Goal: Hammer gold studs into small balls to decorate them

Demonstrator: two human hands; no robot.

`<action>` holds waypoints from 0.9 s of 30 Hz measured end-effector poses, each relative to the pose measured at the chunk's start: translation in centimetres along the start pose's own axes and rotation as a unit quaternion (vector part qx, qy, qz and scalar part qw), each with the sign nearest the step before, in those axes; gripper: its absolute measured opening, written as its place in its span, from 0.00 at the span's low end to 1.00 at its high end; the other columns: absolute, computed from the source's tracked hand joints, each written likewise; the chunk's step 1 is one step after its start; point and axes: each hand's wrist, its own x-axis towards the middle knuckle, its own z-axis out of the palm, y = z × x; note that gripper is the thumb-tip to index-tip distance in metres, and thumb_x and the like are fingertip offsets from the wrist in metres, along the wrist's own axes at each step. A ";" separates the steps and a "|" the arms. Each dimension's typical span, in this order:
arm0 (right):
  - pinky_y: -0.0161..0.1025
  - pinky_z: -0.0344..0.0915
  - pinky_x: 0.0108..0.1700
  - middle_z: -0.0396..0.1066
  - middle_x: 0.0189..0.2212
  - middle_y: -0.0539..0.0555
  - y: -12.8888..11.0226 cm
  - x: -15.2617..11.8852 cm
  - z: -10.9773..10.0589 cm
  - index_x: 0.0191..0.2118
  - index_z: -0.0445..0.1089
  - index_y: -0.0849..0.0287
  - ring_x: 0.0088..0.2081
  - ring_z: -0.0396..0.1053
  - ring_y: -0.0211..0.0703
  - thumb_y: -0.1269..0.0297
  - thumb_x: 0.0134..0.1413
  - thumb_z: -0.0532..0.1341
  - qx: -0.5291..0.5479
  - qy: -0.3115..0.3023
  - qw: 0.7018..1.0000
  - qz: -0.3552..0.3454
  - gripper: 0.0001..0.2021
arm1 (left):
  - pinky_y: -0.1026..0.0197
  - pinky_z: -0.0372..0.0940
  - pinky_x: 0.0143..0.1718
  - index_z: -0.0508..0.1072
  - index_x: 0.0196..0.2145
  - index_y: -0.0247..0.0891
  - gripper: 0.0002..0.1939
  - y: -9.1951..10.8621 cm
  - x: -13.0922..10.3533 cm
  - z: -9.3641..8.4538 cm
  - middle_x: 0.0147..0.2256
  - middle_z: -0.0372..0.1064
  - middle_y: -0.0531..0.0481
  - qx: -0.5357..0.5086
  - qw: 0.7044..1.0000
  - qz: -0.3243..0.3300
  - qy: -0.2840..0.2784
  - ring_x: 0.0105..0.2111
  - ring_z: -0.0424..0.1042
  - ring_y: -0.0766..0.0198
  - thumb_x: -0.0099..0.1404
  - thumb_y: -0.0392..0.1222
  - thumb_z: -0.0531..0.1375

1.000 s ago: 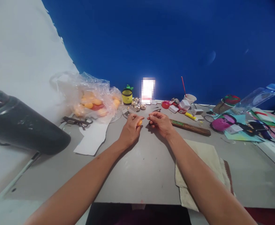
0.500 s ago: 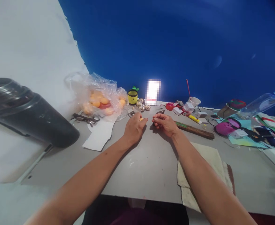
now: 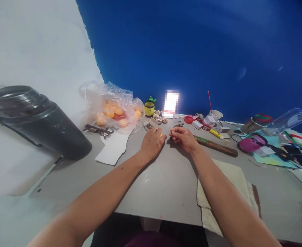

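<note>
My left hand (image 3: 153,141) rests over the grey table with its fingers curled round a small yellow thing (image 3: 161,134); only a sliver of it shows, so its kind is unclear. Just to the right, my right hand (image 3: 183,139) is closed in a pinch, thumb against fingers. Whatever it may hold is too small to make out. Behind and beside that hand lies a hammer (image 3: 215,146) with a worn wooden handle, its head partly covered by the hand. Several shiny metallic balls (image 3: 159,116) sit beyond my left hand.
At left stand a dark tumbler (image 3: 50,123), glasses (image 3: 98,130), white paper (image 3: 113,147) and a clear bag of orange fruit (image 3: 115,111). Rightward are a yellow tube (image 3: 216,133), a paper cup (image 3: 216,115), a pink pouch (image 3: 251,143) and a folded cloth (image 3: 225,181). A bright blurred screen (image 3: 171,103) stands behind.
The view has shifted slightly, so most things appear a little further right. My left hand has turned slightly more palm-down; my right hand keeps its pinch.
</note>
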 end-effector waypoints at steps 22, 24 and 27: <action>0.27 0.63 0.23 0.79 0.28 0.50 -0.2 0.2 0.1 0.32 0.75 0.58 0.23 0.68 0.31 0.55 0.29 0.83 0.054 -0.024 0.998 0.008 0.24 | 0.62 0.72 0.31 0.76 0.54 0.37 0.30 -0.5 0.5 -0.1 0.38 0.75 0.49 -0.687 0.673 -0.275 0.007 0.28 0.73 0.67 0.53 0.41 0.74; 0.28 0.62 0.22 0.78 0.28 0.50 -0.1 0.3 0.0 0.32 0.75 0.58 0.23 0.67 0.31 0.56 0.30 0.82 0.057 -0.028 0.998 0.004 0.23 | 0.63 0.72 0.32 0.76 0.53 0.37 0.29 -0.6 0.5 -0.2 0.41 0.76 0.48 -0.737 0.617 -0.275 0.005 0.30 0.75 0.67 0.53 0.39 0.74; 0.27 0.59 0.20 0.78 0.28 0.50 0.1 0.5 -0.1 0.33 0.75 0.58 0.22 0.67 0.31 0.56 0.31 0.82 0.063 -0.038 0.997 0.005 0.23 | 0.63 0.72 0.33 0.76 0.52 0.37 0.26 -0.8 0.4 -0.3 0.38 0.75 0.48 -0.806 0.522 -0.277 -0.021 0.31 0.76 0.65 0.55 0.36 0.73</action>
